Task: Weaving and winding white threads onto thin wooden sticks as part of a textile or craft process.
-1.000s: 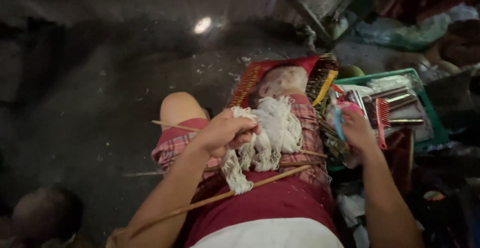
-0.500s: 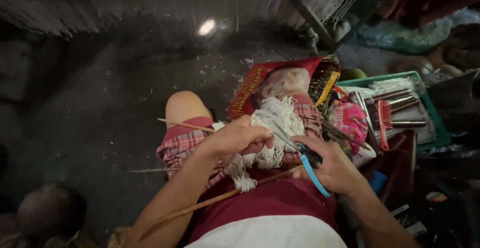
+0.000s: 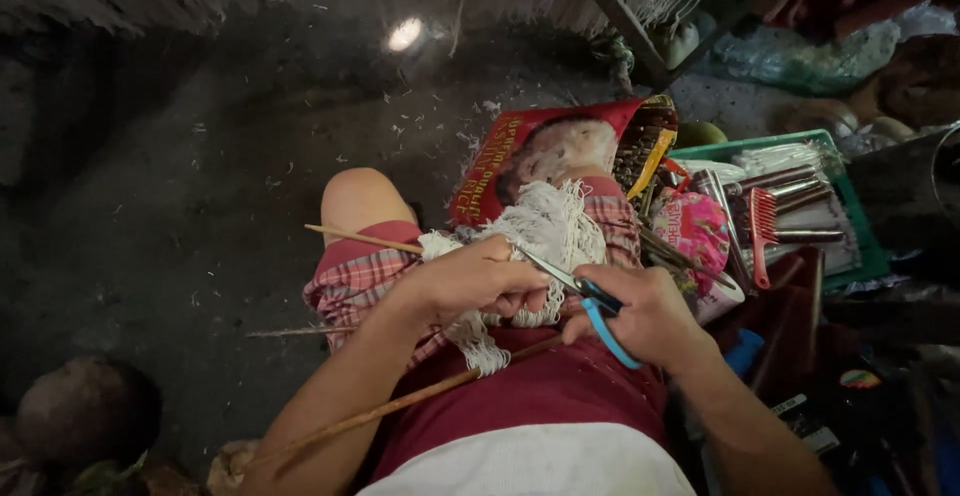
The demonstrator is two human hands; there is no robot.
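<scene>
Left hand [image 3: 478,281] had its fingers curled tight around a bunch of white yarn [image 3: 545,241] lying on the lap. Right hand [image 3: 640,316] gripped blue scissors [image 3: 585,298], fingers through the handles, blades pointing into the yarn beside the left fingers.

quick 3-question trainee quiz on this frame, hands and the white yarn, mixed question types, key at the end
1. True or false: the right hand holds blue-handled scissors.
2. What does the left hand grip? A) red comb B) white yarn bundle C) green tray
3. Where does the red comb lie?

Key:
1. True.
2. B, the white yarn bundle on the lap.
3. In the green tray, to the person's right.
</scene>
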